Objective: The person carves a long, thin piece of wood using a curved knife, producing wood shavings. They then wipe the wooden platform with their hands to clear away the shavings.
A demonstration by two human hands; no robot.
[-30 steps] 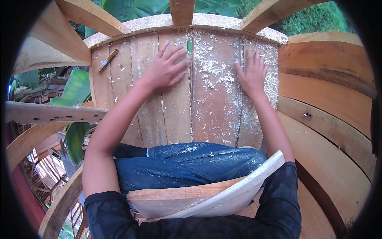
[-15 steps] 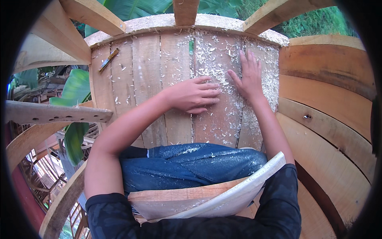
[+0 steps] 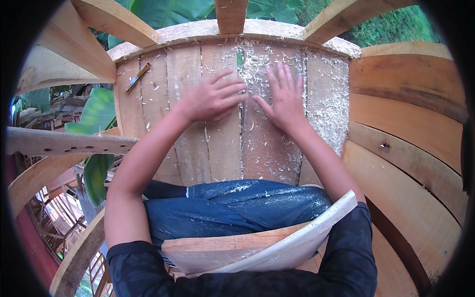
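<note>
Landmark: the slot [image 3: 240, 60], a green sliver between two boards [image 3: 185, 114].
Shavings: pale curls [image 3: 255, 69], thick just right of the slot, spread across the boards farther right of it, and sparse to its left.
Left hand: bare [image 3: 213, 100], palm down, left of the slot and nearer the person; the fingers are spread moderately wide and point rightward. No held thing shows, but the palm is hidden.
Right hand: bare [image 3: 284, 101], right of the slot and nearer the person; the fingers are fanned wide and point away from the person, the thumb toward the left hand. Nothing shows in its grasp.
Contact: cannot tell whether either palm presses on the boards or hovers just over them.
Weight of shavings: probably next to nothing; a breath of wind could scatter them.
Feel: likely soft, springy and brittle, apt to crumble if squeezed hard.
Slip: loose curls should slide easily over smooth board, yet may catch at the seams beside the slot.
Where to take hold: likely best cupped from both sides at the dense heap just right of the slot; pinching single curls would gain little.
Boards: they look stiff, and rough edges or splinters near the slot could snag skin.
Tool: a narrow yellow-brown piece [image 3: 137, 77] lies well left of the slot, apart from both hands.
</note>
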